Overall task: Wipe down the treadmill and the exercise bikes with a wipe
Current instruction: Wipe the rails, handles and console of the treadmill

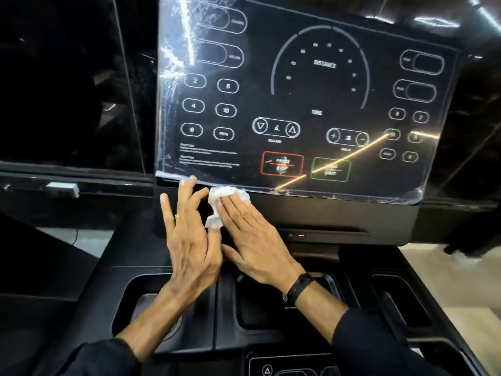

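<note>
Under the right hand [254, 240] lies the wipe [225, 196].

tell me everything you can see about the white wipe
The wipe is a small, crumpled white sheet, paper or cloth by its look, bunched into folds. It lies against the black panel just below the lower edge of the treadmill console. The right hand presses it flat with straight fingers across its right part; the left hand is beside it, fingers spread, near its left edge. A twisted tail hangs down between the hands.
</note>
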